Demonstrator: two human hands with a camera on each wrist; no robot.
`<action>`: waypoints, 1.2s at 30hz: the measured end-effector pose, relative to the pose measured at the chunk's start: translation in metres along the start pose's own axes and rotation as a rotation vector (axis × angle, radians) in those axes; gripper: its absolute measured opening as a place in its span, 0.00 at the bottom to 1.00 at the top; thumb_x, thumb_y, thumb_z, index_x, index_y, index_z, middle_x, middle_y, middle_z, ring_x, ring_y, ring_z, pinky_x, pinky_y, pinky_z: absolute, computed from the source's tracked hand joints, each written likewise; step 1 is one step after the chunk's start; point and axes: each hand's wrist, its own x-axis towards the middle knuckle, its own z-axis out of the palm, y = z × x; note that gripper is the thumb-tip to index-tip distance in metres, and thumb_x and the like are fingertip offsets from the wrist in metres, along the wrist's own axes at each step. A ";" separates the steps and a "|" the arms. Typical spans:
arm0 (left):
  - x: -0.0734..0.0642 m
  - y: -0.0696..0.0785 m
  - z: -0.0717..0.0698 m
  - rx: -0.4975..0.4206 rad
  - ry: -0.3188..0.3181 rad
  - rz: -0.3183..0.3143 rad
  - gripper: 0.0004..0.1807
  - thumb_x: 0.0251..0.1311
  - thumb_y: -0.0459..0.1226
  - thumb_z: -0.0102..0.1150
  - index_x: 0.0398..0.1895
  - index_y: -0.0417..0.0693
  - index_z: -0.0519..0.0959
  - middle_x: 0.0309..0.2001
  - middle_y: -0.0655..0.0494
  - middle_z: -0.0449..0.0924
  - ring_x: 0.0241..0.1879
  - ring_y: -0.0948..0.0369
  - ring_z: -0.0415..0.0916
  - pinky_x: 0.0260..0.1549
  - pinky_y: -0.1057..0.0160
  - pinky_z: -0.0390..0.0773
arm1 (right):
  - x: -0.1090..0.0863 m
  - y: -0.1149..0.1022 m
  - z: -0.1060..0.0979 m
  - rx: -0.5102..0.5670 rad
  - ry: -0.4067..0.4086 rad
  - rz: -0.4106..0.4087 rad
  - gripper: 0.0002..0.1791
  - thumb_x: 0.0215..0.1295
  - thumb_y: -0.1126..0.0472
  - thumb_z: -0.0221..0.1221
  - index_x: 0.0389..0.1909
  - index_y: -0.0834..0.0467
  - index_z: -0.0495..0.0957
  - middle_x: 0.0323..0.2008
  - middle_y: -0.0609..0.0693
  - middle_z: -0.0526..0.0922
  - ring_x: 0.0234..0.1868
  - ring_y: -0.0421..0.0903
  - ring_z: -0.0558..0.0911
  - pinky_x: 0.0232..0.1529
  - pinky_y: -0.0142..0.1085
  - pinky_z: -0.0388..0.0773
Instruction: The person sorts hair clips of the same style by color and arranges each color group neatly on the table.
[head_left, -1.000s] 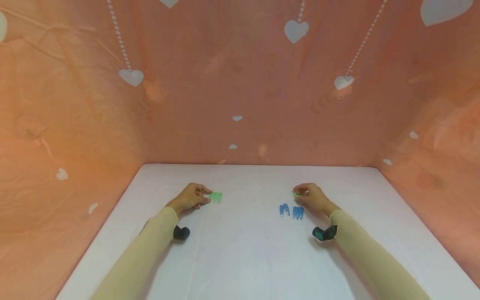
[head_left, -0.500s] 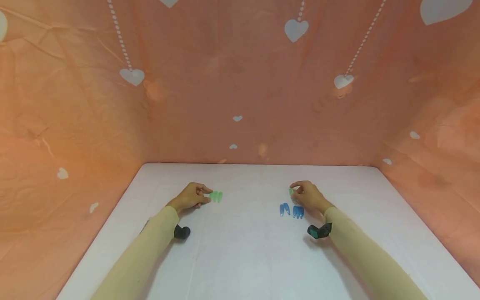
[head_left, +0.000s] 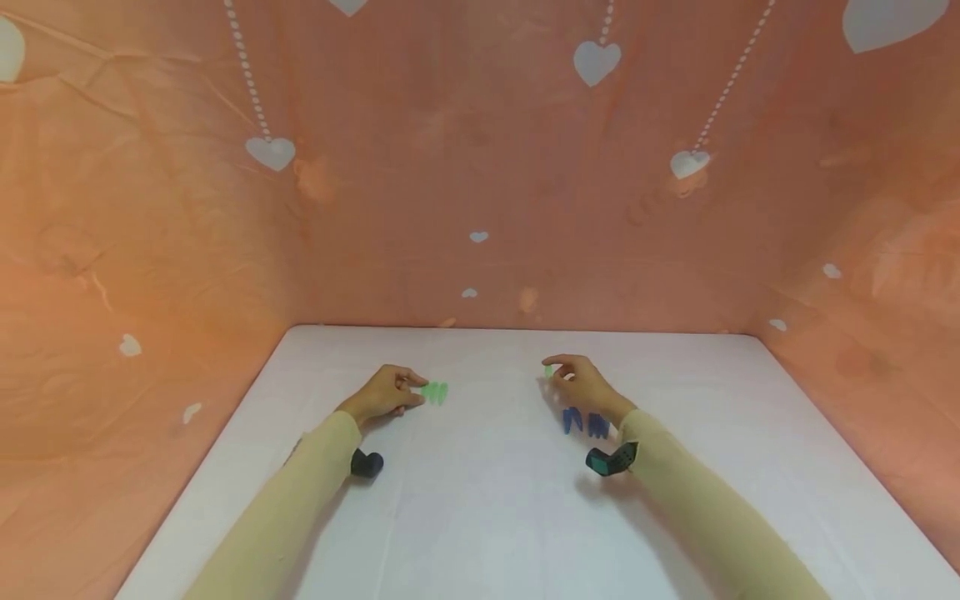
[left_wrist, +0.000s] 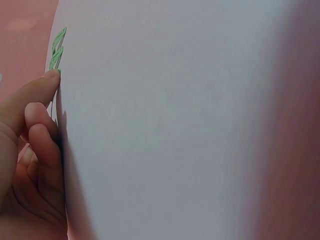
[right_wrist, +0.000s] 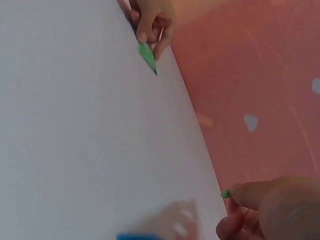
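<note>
Orange-pink sheeting [head_left: 420,192], creased and printed with pale hearts [head_left: 597,62], some of them on dotted strings, rises behind and on both sides of a white table [head_left: 480,500]. Two cream sleeves [head_left: 720,508] reach across the tabletop, with a small black wrist camera [head_left: 367,464] at the end of each. The left hand [head_left: 385,390] lies low at the left end of a short row of green clips [head_left: 442,393], which resemble snap hair clips; the left wrist view shows open centres in two of them. Its thumb and forefinger are closed on the leftmost clip, one fingertip near each end, while the other fingers curl beneath the palm. Well apart from it, the right hand [head_left: 587,387] is raised over the table, its shadow falling on the surface below. On the near side of that hand lie the blue clips [head_left: 597,426], a splayed pair and a tight cluster too dark to count surely. Smallest to the eye is the single green clip [head_left: 548,371], pinched between the right thumb and forefinger, off the table. My judgement is that the step in hand is bringing this clip over to the green row; the next move calls for a steady sweep leftward, then a gentle lowering beside the row's right end, with the left hand keeping the others in line.
</note>
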 end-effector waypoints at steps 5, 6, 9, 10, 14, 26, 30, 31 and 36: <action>0.000 0.000 -0.001 -0.004 -0.005 -0.019 0.22 0.62 0.29 0.66 0.59 0.35 0.79 0.17 0.61 0.67 0.16 0.68 0.65 0.20 0.72 0.69 | 0.006 -0.014 0.015 0.081 -0.024 -0.023 0.20 0.71 0.71 0.54 0.62 0.70 0.74 0.37 0.61 0.80 0.24 0.41 0.72 0.23 0.30 0.69; 0.000 0.000 -0.001 -0.002 -0.005 -0.023 0.22 0.62 0.30 0.66 0.59 0.35 0.79 0.18 0.61 0.67 0.16 0.67 0.65 0.20 0.71 0.69 | 0.007 -0.017 0.018 0.093 -0.031 -0.023 0.20 0.71 0.71 0.54 0.62 0.70 0.74 0.37 0.60 0.80 0.24 0.40 0.71 0.24 0.30 0.68; 0.001 0.000 0.000 0.004 -0.005 -0.025 0.22 0.62 0.30 0.66 0.59 0.36 0.79 0.18 0.60 0.67 0.16 0.67 0.65 0.20 0.71 0.69 | 0.010 -0.022 0.028 0.125 -0.047 -0.040 0.20 0.69 0.71 0.55 0.61 0.71 0.74 0.35 0.60 0.80 0.25 0.40 0.73 0.26 0.29 0.70; 0.001 0.000 0.000 0.005 -0.003 -0.026 0.21 0.62 0.30 0.66 0.59 0.36 0.79 0.18 0.60 0.68 0.16 0.67 0.66 0.20 0.71 0.69 | 0.011 -0.023 0.031 0.130 -0.052 -0.049 0.20 0.68 0.72 0.55 0.61 0.71 0.74 0.35 0.61 0.81 0.26 0.40 0.74 0.27 0.29 0.71; 0.002 0.000 0.001 0.003 -0.007 -0.021 0.22 0.62 0.30 0.66 0.59 0.35 0.79 0.18 0.61 0.68 0.15 0.68 0.66 0.19 0.72 0.69 | 0.015 -0.030 0.043 0.167 -0.081 -0.035 0.20 0.68 0.72 0.55 0.61 0.69 0.74 0.36 0.62 0.82 0.27 0.43 0.78 0.29 0.31 0.76; 0.001 0.003 -0.002 -0.001 -0.003 -0.030 0.21 0.62 0.30 0.66 0.59 0.35 0.79 0.17 0.61 0.67 0.16 0.67 0.66 0.19 0.72 0.68 | 0.023 -0.042 0.081 0.287 -0.141 -0.014 0.21 0.68 0.73 0.55 0.62 0.68 0.74 0.33 0.51 0.77 0.27 0.41 0.76 0.27 0.30 0.73; 0.002 0.001 -0.001 0.001 -0.008 -0.023 0.21 0.62 0.30 0.67 0.59 0.35 0.79 0.18 0.61 0.68 0.16 0.67 0.66 0.20 0.72 0.68 | 0.024 -0.046 0.089 0.300 -0.146 -0.017 0.21 0.68 0.73 0.55 0.61 0.68 0.74 0.35 0.55 0.80 0.28 0.40 0.76 0.28 0.29 0.73; 0.002 0.001 0.000 0.000 -0.008 -0.022 0.21 0.62 0.30 0.67 0.59 0.35 0.79 0.18 0.61 0.68 0.16 0.67 0.66 0.20 0.72 0.68 | 0.024 -0.047 0.090 0.302 -0.147 -0.018 0.21 0.68 0.73 0.56 0.61 0.68 0.74 0.35 0.56 0.81 0.28 0.39 0.76 0.28 0.29 0.73; 0.003 -0.001 0.001 -0.008 0.003 -0.017 0.20 0.62 0.30 0.67 0.58 0.35 0.80 0.17 0.61 0.68 0.16 0.67 0.66 0.19 0.72 0.68 | 0.029 -0.052 0.100 0.320 -0.135 -0.037 0.20 0.67 0.72 0.58 0.60 0.69 0.74 0.37 0.63 0.85 0.28 0.39 0.76 0.28 0.29 0.73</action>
